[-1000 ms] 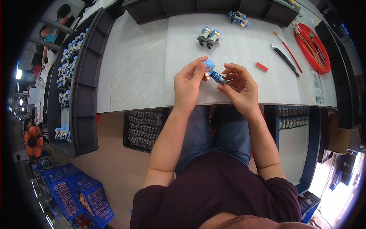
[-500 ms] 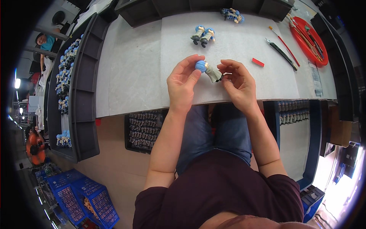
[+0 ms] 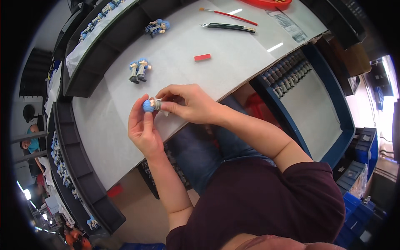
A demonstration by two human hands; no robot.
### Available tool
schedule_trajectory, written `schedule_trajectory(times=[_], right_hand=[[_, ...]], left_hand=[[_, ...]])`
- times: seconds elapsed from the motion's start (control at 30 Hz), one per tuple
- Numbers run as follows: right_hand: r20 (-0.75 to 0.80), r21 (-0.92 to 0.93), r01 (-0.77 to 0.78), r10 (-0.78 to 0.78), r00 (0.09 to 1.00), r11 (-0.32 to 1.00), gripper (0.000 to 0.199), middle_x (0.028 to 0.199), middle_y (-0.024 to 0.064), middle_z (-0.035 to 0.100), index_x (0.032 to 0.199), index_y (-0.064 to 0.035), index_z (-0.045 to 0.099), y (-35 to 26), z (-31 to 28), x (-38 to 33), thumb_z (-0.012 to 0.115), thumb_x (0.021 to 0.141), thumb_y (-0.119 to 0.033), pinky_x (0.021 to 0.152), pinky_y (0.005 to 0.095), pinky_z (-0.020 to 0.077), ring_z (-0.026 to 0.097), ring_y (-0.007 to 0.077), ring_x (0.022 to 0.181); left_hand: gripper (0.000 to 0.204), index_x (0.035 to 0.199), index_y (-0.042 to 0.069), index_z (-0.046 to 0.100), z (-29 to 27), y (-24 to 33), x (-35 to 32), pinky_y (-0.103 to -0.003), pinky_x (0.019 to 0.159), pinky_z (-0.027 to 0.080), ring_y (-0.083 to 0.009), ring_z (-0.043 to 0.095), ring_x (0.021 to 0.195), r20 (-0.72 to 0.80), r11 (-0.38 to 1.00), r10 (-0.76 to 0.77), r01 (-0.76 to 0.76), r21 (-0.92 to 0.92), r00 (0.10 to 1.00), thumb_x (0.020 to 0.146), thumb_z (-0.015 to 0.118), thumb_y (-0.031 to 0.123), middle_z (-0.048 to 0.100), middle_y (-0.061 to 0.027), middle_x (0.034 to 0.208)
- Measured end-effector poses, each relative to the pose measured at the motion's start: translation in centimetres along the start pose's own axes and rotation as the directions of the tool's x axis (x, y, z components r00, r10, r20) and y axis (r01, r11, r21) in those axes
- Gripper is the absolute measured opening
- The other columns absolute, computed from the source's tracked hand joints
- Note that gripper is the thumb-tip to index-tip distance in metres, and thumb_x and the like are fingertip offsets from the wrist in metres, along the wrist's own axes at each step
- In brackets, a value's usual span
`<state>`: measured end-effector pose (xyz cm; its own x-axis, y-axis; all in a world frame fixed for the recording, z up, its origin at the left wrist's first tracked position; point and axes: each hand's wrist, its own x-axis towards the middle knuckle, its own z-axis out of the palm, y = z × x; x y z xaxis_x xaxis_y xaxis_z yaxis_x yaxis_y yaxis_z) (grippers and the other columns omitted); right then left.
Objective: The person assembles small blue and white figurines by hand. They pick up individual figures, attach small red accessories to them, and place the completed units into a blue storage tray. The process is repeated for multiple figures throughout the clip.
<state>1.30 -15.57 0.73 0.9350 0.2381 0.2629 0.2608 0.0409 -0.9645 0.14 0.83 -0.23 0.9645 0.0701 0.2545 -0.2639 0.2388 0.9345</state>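
Note:
A small figurine [image 3: 148, 105] with blue hair and a pale grey-green garment is between my hands, above the near edge of the white work surface [image 3: 175, 54]. My left hand [image 3: 143, 129] pinches its blue head between thumb and fingers. The fingers and thumb of my right hand [image 3: 185, 102] close round its body and hide most of the garment and legs. Beyond my hands, two similar figurines [image 3: 140, 71] lie side by side. Another blue-haired figurine [image 3: 158, 27] lies further back, close to the dark tray wall.
A red block [image 3: 202, 57], a black-handled craft knife [image 3: 229, 27] and a red paintbrush [image 3: 233, 16] lie beyond my right hand. A red dish [image 3: 271, 4] is at the far edge. Dark trays [image 3: 79, 162] border the left; a blue tray [image 3: 333, 146] with figurine rows stands right.
The view has turned, so the table appears slanted. My right hand has moved from the figurine's feet onto its body, closer to my left hand, which still holds the head.

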Motion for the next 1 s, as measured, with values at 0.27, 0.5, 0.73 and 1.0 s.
schedule_trajectory(times=[0.27, 0.5, 0.73, 1.0], right_hand=[[-0.174, -0.148, 0.095, -0.12, 0.977, 0.985, 0.024, 0.097, 0.0106, 0.064, 0.103, 0.0, 0.06, 0.1, -1.3, -0.6, 0.06, 0.079, 0.002, 0.074, 0.0271, 0.0491, 0.062, 0.0164, 0.085], [-0.193, -0.782, 0.008, -0.255, 0.948, 0.623, 0.022, 0.085, 0.0088, 0.066, 0.097, -0.0024, 0.063, 1.1, -9.2, 2.5, 0.062, 0.075, -0.001, 0.073, 0.0298, 0.0466, 0.061, 0.0225, 0.082], [-0.207, 0.318, -0.299, 0.373, 0.904, 0.9, 0.022, 0.09, 0.0075, 0.066, 0.104, -0.003, 0.059, -1.6, -8.6, 1.6, 0.061, 0.086, -0.015, 0.072, 0.0236, 0.0472, 0.063, 0.0155, 0.086], [-0.202, 0.478, -0.32, 0.456, 0.867, 0.818, 0.029, 0.097, 0.0092, 0.063, 0.108, 0.0011, 0.056, -2.1, -6.4, 0.6, 0.064, 0.083, -0.011, 0.077, 0.0277, 0.0497, 0.063, 0.0191, 0.086]], left_hand=[[0.036, 0.116, -0.003, 0.053, 0.7, -0.1, 0.2, -0.029, 0.084, 0.05, -0.0153, 0.054, 0.099, 0.01, 0.998, -0.051, 0.051, 0.029, 0.999, 0.081, 0.057, -0.008, 0.054, -0.0093, 0.11], [0.033, 0.109, -0.004, 0.057, 0.2, -0.9, 0.3, -0.026, 0.084, 0.049, -0.0132, 0.052, 0.098, 0.087, 0.994, -0.014, 0.004, 0.11, 0.996, 0.077, 0.061, -0.01, 0.051, -0.0083, 0.11], [0.03, 0.106, -0.004, 0.056, 1.1, -0.1, 0.2, -0.024, 0.082, 0.049, -0.0124, 0.056, 0.092, -0.013, 0.991, -0.067, 0.068, 0.118, 0.998, 0.077, 0.065, -0.005, 0.059, -0.0102, 0.102], [0.026, 0.101, -0.003, 0.055, 0.9, -0.2, 0.1, -0.022, 0.079, 0.049, -0.011, 0.057, 0.09, 0.055, 0.981, -0.122, 0.112, 0.158, 0.991, 0.076, 0.065, -0.006, 0.061, -0.0131, 0.106]])
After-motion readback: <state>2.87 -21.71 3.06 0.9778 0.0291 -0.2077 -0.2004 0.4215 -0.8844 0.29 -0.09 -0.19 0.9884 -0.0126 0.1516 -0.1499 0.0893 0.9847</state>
